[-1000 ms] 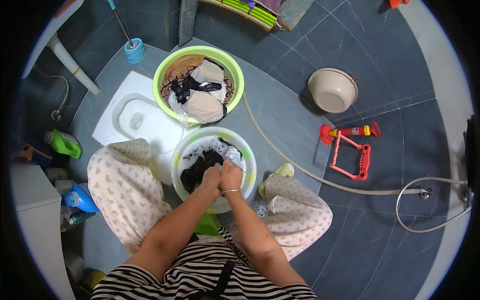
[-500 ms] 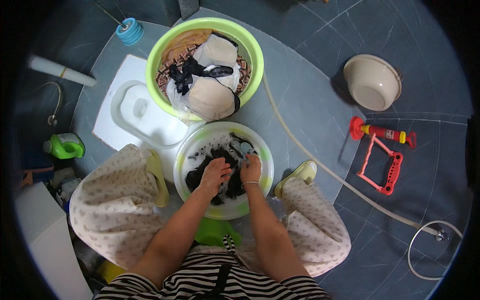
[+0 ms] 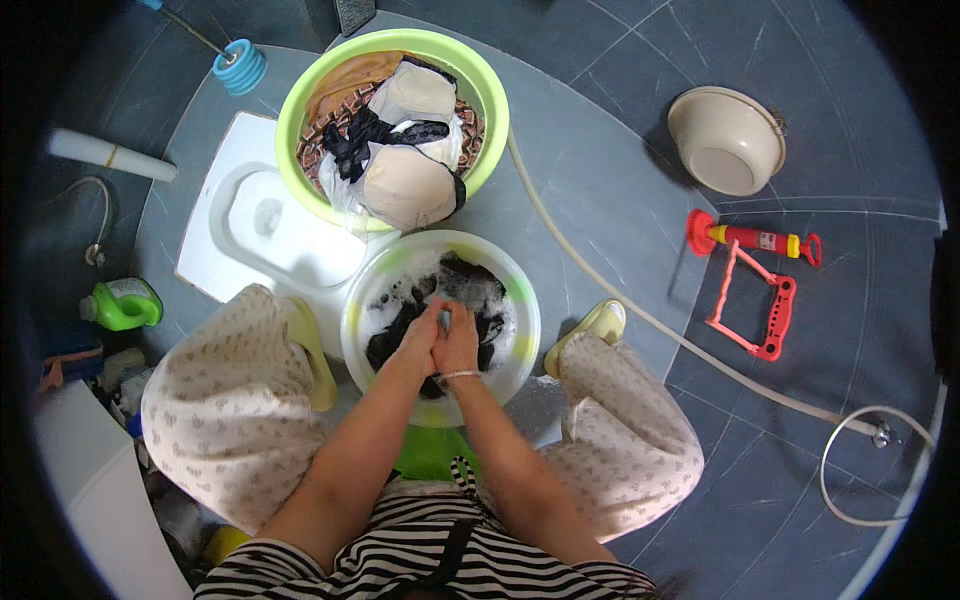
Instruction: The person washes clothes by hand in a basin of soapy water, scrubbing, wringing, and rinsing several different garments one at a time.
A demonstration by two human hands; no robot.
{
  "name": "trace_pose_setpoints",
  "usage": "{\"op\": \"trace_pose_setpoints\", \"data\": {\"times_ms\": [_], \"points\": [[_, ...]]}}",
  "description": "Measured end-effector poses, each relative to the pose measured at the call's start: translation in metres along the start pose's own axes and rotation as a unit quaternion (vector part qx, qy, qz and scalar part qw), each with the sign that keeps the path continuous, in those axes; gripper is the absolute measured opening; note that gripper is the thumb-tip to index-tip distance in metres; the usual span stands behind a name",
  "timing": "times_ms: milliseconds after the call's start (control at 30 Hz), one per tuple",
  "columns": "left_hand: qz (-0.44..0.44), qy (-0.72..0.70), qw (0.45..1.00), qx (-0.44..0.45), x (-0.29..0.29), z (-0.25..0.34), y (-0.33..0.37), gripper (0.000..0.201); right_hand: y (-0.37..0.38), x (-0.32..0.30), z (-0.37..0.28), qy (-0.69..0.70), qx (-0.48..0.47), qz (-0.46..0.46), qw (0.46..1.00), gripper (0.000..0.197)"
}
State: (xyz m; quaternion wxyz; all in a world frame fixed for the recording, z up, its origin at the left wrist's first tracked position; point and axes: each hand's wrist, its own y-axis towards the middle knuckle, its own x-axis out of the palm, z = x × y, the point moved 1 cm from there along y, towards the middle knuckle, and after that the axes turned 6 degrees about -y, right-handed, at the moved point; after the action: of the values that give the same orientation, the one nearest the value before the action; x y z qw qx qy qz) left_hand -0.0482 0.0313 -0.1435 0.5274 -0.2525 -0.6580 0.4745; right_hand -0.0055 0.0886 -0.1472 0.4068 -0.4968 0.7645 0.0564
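Note:
My left hand (image 3: 419, 342) and my right hand (image 3: 457, 340) are pressed together, closed, over the middle of a pale basin (image 3: 530, 325) with yellow-green patches. A small pale blue thing (image 3: 445, 316) shows between the fingers; its kind is mostly hidden. Below and around the hands, wet black cloth (image 3: 463, 277) lies in sudsy water. A thin bracelet circles my right wrist. Touching or nearly touching this basin at the back is a lime-green tub (image 3: 492, 92), filled with beige padded bras (image 3: 413, 186), black and white pieces and brown patterned cloth.
A white squat toilet (image 3: 215, 270) is at the left, with a blue plunger (image 3: 240, 68) behind it. A cream hose (image 3: 590, 278) crosses the floor at right. Beyond lie a beige bowl (image 3: 728, 140), a red pump (image 3: 760, 240), a pink-red frame (image 3: 778, 318); a green bottle (image 3: 125, 304) stands left.
My hands were apart, fingers spread, the right one beside a pale blue thing at the basin's far right. They have come together over the middle. The whole view has shifted slightly.

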Motion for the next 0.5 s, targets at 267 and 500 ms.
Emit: {"op": "trace_pose_setpoints", "data": {"times_ms": [267,500], "points": [[-0.036,0.038,0.997,0.062,-0.023,-0.006,-0.017,0.038,-0.088,-0.053,-0.074,0.047,-0.160,0.025,0.986,0.018],[-0.014,0.221,0.958,0.184,-0.019,-0.004,-0.033,0.040,-0.093,-0.054,-0.092,0.031,-0.160,0.184,0.969,0.027]]}}
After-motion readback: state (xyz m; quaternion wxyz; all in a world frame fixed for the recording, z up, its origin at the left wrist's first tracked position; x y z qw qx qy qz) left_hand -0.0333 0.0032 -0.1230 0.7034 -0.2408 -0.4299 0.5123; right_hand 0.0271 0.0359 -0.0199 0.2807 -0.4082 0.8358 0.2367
